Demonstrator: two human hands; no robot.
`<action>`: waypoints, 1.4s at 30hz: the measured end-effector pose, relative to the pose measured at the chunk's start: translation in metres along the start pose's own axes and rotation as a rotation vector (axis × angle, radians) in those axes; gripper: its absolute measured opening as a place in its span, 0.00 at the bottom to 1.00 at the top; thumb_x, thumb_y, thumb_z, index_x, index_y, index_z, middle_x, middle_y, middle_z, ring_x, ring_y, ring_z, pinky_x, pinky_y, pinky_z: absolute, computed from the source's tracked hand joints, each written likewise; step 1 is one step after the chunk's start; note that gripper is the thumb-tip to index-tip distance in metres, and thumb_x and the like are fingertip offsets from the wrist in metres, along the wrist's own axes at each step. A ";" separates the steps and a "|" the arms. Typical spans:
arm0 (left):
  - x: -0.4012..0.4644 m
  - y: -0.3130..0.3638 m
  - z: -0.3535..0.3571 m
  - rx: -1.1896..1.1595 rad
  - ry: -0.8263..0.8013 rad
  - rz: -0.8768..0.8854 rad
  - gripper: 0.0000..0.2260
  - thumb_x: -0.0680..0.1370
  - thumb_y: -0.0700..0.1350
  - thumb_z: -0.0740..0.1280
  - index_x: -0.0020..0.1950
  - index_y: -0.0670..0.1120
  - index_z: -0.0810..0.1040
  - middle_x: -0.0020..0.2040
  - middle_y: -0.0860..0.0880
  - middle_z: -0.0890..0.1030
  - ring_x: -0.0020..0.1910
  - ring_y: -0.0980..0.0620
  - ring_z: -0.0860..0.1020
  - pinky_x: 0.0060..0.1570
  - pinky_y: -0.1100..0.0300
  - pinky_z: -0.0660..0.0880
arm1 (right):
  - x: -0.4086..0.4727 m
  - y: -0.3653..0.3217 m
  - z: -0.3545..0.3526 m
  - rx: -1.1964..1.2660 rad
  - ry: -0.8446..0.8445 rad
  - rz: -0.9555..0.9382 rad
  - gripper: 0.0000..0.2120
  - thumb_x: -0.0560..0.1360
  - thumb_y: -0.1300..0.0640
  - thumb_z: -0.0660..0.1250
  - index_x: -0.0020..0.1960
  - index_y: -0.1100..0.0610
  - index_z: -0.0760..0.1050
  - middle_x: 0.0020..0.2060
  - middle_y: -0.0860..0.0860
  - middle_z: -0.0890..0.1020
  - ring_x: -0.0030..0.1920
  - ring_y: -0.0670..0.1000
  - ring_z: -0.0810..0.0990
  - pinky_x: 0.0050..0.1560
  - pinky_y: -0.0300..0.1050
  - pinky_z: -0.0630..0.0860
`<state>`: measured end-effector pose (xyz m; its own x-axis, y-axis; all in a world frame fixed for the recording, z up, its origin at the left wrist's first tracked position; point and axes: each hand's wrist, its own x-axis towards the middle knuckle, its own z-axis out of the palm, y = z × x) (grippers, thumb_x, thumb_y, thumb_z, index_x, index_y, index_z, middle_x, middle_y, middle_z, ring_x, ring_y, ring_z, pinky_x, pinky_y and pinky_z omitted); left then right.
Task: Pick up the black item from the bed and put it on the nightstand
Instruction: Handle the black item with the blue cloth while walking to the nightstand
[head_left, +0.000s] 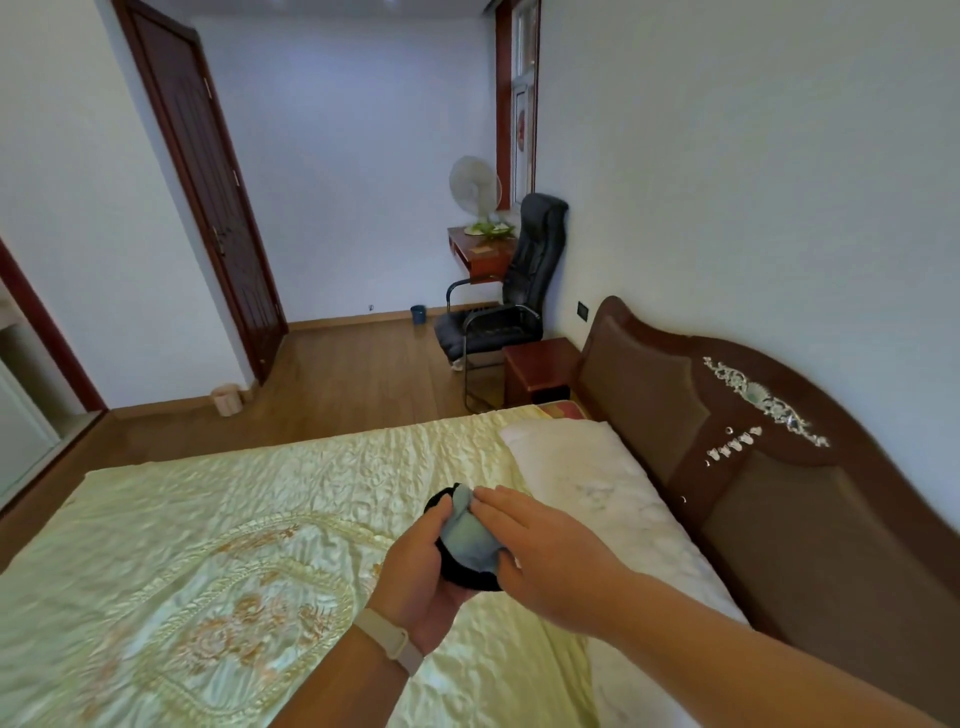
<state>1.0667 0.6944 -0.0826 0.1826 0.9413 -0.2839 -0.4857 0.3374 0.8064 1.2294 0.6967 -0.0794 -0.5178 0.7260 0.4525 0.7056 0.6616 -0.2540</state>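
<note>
Both hands are on the one bundle. My left hand (423, 566) cups it from below and from the left side, fingers curled up around it, thumb along its near edge; that hand is closed on the load. My right hand (545, 540) lies flat, fingers extended and together, palm resting against the right upper face of the bundle. It presses or steadies but does not wrap, so I record it as open and in contact only.

Item held: the black item (470, 574), soft and rounded, with a patch of light blue fabric (467, 535) across its top. Whether the blue is part of the same article or a second piece folded with it cannot be determined from this view. A pale wristband (395, 644) is on the left wrist.

Position of item: lifted clear of the bed (208, 519), above the quilted cover near its right side, just beside the white pillow (582, 467). It appears to rest in my hands and not on the cover, though the underside is hidden.

Progress, in my judgement: pickup is complete. Transfer and placement are not yet done. The nightstand (537, 366) stands beyond the far corner of the bed, beside the headboard (727, 467) and in front of the black chair (514, 296), well apart from my hands. Its top shows bare. Remaining: carry the item past the pillow and set it down there.
</note>
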 end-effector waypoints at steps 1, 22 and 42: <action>-0.005 -0.001 0.004 0.010 0.020 0.007 0.21 0.81 0.53 0.60 0.63 0.38 0.79 0.58 0.32 0.82 0.52 0.35 0.82 0.43 0.43 0.81 | -0.005 -0.002 -0.005 -0.004 0.003 0.000 0.24 0.76 0.60 0.61 0.72 0.59 0.66 0.71 0.55 0.69 0.70 0.55 0.66 0.70 0.40 0.55; -0.144 -0.053 0.096 -0.024 -0.016 0.143 0.18 0.82 0.47 0.60 0.66 0.38 0.77 0.62 0.34 0.80 0.61 0.35 0.79 0.57 0.39 0.78 | -0.118 -0.034 -0.102 -0.085 -0.074 -0.326 0.26 0.80 0.55 0.53 0.76 0.57 0.55 0.76 0.52 0.56 0.75 0.47 0.48 0.74 0.45 0.49; -0.292 -0.036 -0.010 -0.005 0.260 0.316 0.16 0.79 0.40 0.63 0.65 0.34 0.75 0.61 0.29 0.79 0.57 0.32 0.79 0.50 0.40 0.81 | -0.105 -0.174 -0.057 0.237 -0.023 -0.510 0.15 0.75 0.59 0.65 0.62 0.56 0.76 0.62 0.49 0.76 0.62 0.47 0.73 0.55 0.45 0.76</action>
<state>1.0223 0.4075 -0.0345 -0.1981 0.9695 -0.1445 -0.4874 0.0305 0.8727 1.1886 0.4948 -0.0337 -0.7770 0.3055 0.5504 0.2365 0.9520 -0.1944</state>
